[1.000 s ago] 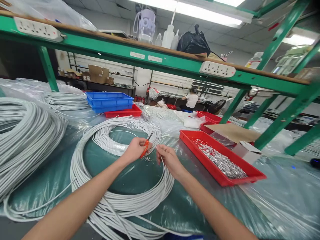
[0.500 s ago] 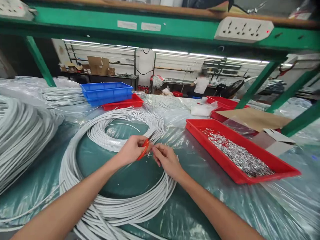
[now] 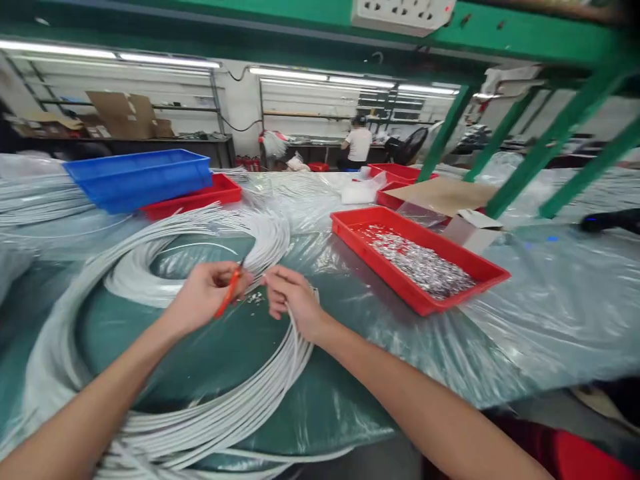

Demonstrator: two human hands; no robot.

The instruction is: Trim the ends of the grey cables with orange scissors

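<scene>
"What is being held over the large coil point(image 3: 235, 413)?"
"A white cable point(image 3: 292, 321) is pinched in the right hand point(image 3: 297, 303), above the coil's right side. Orange scissors point(image 3: 231, 292) are clasped in the left hand point(image 3: 203, 297); whether the blades meet cannot be made out."
"The danger?"
"A fingertip could be nicked, were the blades swung toward the pinch."
"And around?"
"Scraps point(image 3: 255, 298) are strewn within the coil. Beyond them, the way is crowded by a smaller coil point(image 3: 135, 275). A red tray point(image 3: 431, 308) of metal pieces is set to the large coil's right."
</scene>
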